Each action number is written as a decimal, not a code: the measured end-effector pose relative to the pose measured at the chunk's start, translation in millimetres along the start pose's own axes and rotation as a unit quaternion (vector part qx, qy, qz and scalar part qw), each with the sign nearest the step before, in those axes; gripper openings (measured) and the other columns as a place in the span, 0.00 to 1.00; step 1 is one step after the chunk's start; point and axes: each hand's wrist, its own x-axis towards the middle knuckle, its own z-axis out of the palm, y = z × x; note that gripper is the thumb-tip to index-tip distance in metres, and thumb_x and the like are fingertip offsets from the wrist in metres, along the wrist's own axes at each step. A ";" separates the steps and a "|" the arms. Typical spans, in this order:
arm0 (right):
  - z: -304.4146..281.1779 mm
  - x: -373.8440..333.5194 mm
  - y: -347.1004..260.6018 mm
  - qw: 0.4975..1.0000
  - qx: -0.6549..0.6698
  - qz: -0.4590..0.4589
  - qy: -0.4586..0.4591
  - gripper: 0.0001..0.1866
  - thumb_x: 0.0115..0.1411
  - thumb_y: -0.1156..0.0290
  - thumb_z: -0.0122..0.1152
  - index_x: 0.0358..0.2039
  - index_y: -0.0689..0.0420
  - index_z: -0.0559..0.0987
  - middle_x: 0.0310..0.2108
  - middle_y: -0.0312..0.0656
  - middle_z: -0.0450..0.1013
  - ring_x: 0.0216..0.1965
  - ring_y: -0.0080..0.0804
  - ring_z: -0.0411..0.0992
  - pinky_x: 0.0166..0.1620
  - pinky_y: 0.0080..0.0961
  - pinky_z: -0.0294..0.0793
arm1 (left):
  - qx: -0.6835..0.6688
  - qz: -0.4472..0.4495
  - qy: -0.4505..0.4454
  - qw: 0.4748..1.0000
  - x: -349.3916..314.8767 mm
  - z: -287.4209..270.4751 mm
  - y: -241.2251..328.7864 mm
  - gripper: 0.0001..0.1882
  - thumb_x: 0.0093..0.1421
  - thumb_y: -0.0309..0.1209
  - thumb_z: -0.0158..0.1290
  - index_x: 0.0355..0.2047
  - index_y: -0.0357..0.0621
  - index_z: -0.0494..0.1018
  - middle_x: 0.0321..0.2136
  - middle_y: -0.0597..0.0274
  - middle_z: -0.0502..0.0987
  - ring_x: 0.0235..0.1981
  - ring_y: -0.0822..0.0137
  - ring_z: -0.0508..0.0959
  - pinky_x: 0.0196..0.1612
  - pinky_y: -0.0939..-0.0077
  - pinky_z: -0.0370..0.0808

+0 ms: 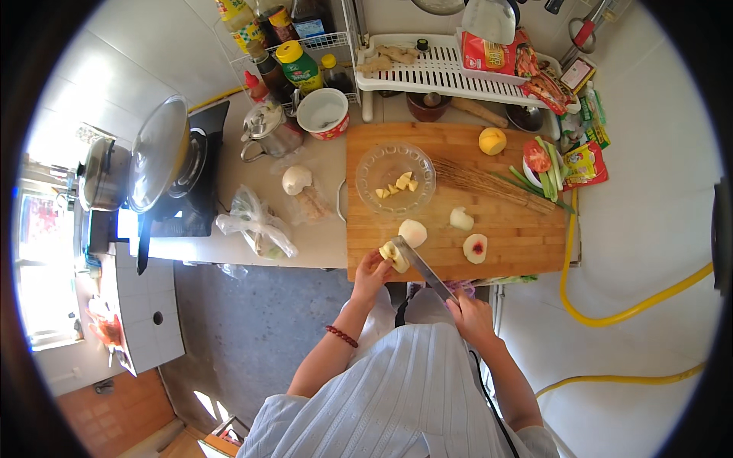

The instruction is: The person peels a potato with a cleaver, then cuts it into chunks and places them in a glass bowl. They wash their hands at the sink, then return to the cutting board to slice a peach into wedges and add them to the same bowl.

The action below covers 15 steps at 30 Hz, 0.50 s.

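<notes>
Near the front edge of the cutting board (527,256), my left hand (371,275) grips a pale peeled piece of fruit (392,256) in its fingertips. The handle of a kitchen knife (429,278) is in my closed right hand (472,317); its blade reaches up and left, the tip against that piece. Just beyond lies a whitish peeled fruit (413,232). To the right are a bitten-looking white piece (461,219) and a cut half (474,252) with a red centre. A clear glass bowl (370,156) on the board holds several yellowish chunks.
A bundle of thin brown sticks (489,183) crosses the board, near a yellow fruit (492,140) and a small bowl with a cut tomato (537,156) and green stalks. Leftward are an onion (297,180), a plastic bag (256,221), a metal kettle (271,131) and a lidded pan (160,153).
</notes>
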 end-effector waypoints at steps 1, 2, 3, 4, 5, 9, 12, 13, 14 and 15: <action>-0.8 -1.8 0.0 1.000 0.001 -0.005 0.002 0.09 0.55 0.64 0.52 0.25 0.56 0.71 0.17 0.47 0.69 0.20 0.48 0.69 0.23 0.40 0.66 | 0.001 0.000 0.001 1.000 0.0 -0.3 -0.3 0.22 0.55 0.29 0.52 0.50 0.40 0.62 0.43 0.63 0.69 0.37 0.73 0.73 0.36 0.81 0.71; -1.4 -3.1 -0.1 1.000 0.003 -0.009 0.003 0.09 0.55 0.64 0.52 0.25 0.56 0.71 0.17 0.47 0.69 0.20 0.48 0.69 0.23 0.40 0.66 | 0.001 0.000 0.002 1.000 0.0 -0.6 -0.7 0.22 0.55 0.29 0.52 0.50 0.40 0.62 0.43 0.63 0.69 0.37 0.73 0.73 0.36 0.81 0.71; -2.3 -4.2 -0.1 1.000 0.004 -0.014 0.004 0.09 0.55 0.64 0.52 0.25 0.56 0.71 0.17 0.47 0.69 0.20 0.48 0.69 0.23 0.40 0.67 | -0.001 0.001 0.003 1.000 -0.8 0.2 -0.1 0.22 0.55 0.29 0.53 0.50 0.40 0.62 0.42 0.63 0.69 0.37 0.73 0.73 0.36 0.81 0.71; -3.5 -4.9 -0.1 1.000 0.000 -0.012 -0.001 0.09 0.55 0.64 0.52 0.26 0.56 0.71 0.17 0.47 0.69 0.20 0.48 0.69 0.23 0.40 0.67 | -0.003 0.002 0.003 1.000 -1.5 1.0 0.5 0.22 0.55 0.29 0.53 0.50 0.40 0.62 0.42 0.63 0.69 0.37 0.73 0.73 0.36 0.81 0.71; -4.7 -5.4 0.1 1.000 -0.004 -0.011 -0.006 0.09 0.55 0.64 0.52 0.26 0.56 0.71 0.17 0.48 0.69 0.20 0.48 0.69 0.23 0.40 0.67 | -0.006 0.004 0.004 1.000 -2.0 1.7 1.3 0.22 0.55 0.30 0.53 0.50 0.40 0.62 0.42 0.63 0.69 0.37 0.73 0.73 0.36 0.81 0.71; -4.2 -4.8 0.8 1.000 -0.010 -0.014 -0.021 0.08 0.55 0.64 0.52 0.27 0.56 0.71 0.17 0.48 0.70 0.20 0.48 0.70 0.23 0.40 0.68 | 0.006 0.012 0.006 1.000 -1.1 0.0 1.0 0.21 0.55 0.30 0.53 0.49 0.40 0.64 0.41 0.63 0.70 0.37 0.73 0.72 0.36 0.81 0.71; 0.2 -2.0 -1.1 0.999 -0.029 -0.006 -0.040 0.09 0.56 0.64 0.51 0.29 0.56 0.71 0.16 0.49 0.70 0.20 0.49 0.70 0.23 0.41 0.68 | 0.029 0.010 0.011 0.999 0.0 -0.8 1.5 0.20 0.55 0.30 0.52 0.48 0.41 0.65 0.41 0.64 0.71 0.38 0.74 0.72 0.37 0.81 0.71; 1.2 -0.3 -1.6 0.999 -0.026 -0.006 -0.043 0.09 0.56 0.63 0.51 0.29 0.56 0.71 0.16 0.49 0.70 0.20 0.49 0.70 0.23 0.41 0.68 | 0.034 0.009 0.013 0.999 0.5 -0.6 1.5 0.19 0.56 0.29 0.52 0.47 0.42 0.65 0.40 0.65 0.72 0.38 0.74 0.73 0.38 0.81 0.71; 2.1 1.8 -2.1 0.999 -0.023 -0.007 -0.047 0.09 0.56 0.63 0.50 0.30 0.56 0.71 0.16 0.49 0.70 0.20 0.50 0.70 0.23 0.41 0.68 | 0.039 0.008 0.015 0.999 0.8 -0.5 1.6 0.18 0.56 0.29 0.51 0.47 0.42 0.65 0.40 0.65 0.73 0.39 0.74 0.73 0.40 0.81 0.71; 3.1 3.1 -2.1 0.999 -0.021 -0.007 -0.049 0.10 0.57 0.63 0.50 0.30 0.56 0.71 0.16 0.49 0.69 0.19 0.50 0.70 0.23 0.42 0.68 | 0.035 0.008 0.015 0.999 0.9 0.3 2.2 0.18 0.56 0.29 0.51 0.47 0.42 0.65 0.40 0.65 0.72 0.39 0.74 0.73 0.40 0.81 0.71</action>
